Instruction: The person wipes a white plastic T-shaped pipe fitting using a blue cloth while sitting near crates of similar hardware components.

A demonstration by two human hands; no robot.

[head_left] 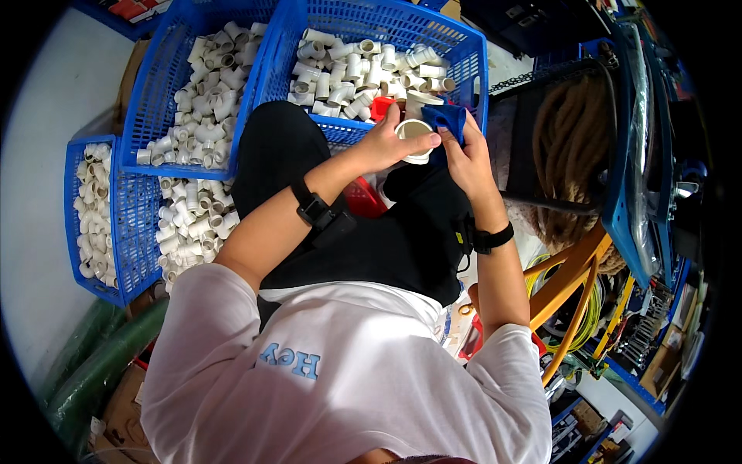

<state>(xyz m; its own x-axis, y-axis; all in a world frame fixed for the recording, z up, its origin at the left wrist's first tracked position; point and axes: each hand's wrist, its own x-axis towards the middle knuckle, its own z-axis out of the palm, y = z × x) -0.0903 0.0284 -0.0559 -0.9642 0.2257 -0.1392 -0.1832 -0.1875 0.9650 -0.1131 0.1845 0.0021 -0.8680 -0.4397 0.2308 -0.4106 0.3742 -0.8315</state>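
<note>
My left hand (382,141) grips a white plastic pipe fitting (416,129), with the thumb across its round open mouth. A folded blue cloth (451,119) is in my right hand (470,158), held against the upper right side of the fitting. Both hands are above my lap, at the near edge of a blue plastic crate (371,7) that holds many white pipe fittings (353,68). Something red (382,108) shows just behind my left fingers; what it is, I cannot tell.
More blue crates (246,110) of white fittings stand at the left, one low at the far left (136,200). A red container (365,197) lies between my legs. At right are coiled thick rope (565,145), a yellow metal frame (571,278) and a rack of wrenches (640,325).
</note>
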